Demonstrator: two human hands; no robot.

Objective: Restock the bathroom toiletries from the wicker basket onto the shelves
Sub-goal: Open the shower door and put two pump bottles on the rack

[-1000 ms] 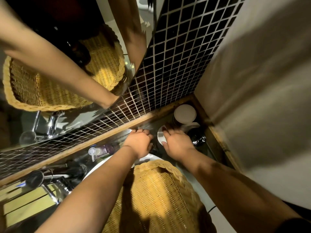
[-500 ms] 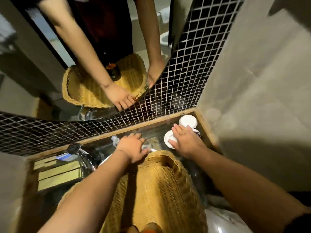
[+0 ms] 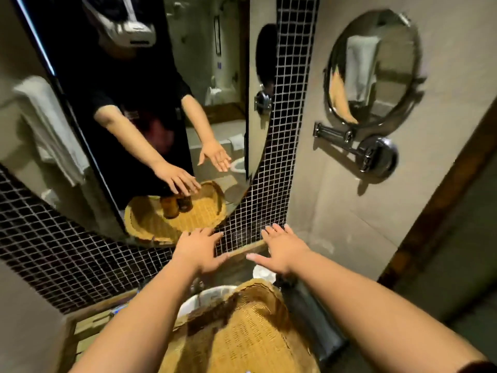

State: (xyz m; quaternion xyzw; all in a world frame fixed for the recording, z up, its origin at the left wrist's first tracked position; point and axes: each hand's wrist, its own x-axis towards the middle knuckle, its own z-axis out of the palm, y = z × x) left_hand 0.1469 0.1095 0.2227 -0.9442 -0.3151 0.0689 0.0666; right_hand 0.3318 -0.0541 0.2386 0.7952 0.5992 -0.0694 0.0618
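The wicker basket (image 3: 242,327) sits low in the middle, over the white basin. My left hand (image 3: 197,250) hovers above its far rim, fingers spread, holding nothing. My right hand (image 3: 281,247) is raised beside it, also spread and empty, above a white lid (image 3: 262,271) on the wooden-edged shelf (image 3: 242,254) in the corner. The wall mirror (image 3: 150,130) reflects both arms, the basket and two amber bottles (image 3: 176,204) standing in it. The real bottles are out of the frame.
Black mosaic tile (image 3: 67,259) runs behind the shelf and up the corner. A round chrome swing-arm mirror (image 3: 373,71) juts from the beige right wall. A dark wooden door frame (image 3: 435,200) is at the right. A white towel (image 3: 51,130) shows reflected at left.
Both hands have lifted off the white lids on the shelf and opened, fingers spread. The view has tilted up, bringing the mirror and the round chrome mirror into sight.
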